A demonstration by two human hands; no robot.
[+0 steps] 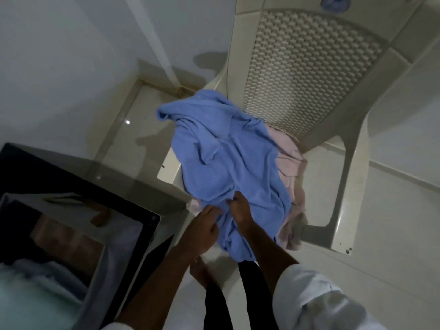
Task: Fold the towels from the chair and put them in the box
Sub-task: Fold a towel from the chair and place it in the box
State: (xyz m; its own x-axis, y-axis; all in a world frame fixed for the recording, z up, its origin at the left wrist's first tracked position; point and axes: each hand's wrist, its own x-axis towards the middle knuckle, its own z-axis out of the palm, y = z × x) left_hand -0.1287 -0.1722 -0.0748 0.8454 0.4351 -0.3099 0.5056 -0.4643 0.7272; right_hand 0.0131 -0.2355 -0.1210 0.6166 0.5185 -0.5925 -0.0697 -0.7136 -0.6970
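The blue towel lies crumpled over the seat of the pale plastic chair, its far end bunched against the backrest and its near end spilling off the front edge toward the floor; it sits on top of the heap, so it is probably the next one to lift. Both hands meet at its near hem, close together, likely hunting for an edge or corner to shake it out for folding. The right hand has its fingers curled down into a pinched ridge of the blue cloth. The left hand, just to its left, reaches in with the fingertips slipped under a fold; whether it grips or only touches, I cannot tell.

The cloth is a soft mid-blue terry, matte, thick with deep creases and no flat panel showing; it should drape limply and need both hands spread wide. A pink towel lies under it, peeking out along the right side and hanging off the seat's near right corner. The box, dark-rimmed and open, stands on the floor at the near left, just beside the chair; pale cloth lies inside it, too blurred to tell how it is folded.
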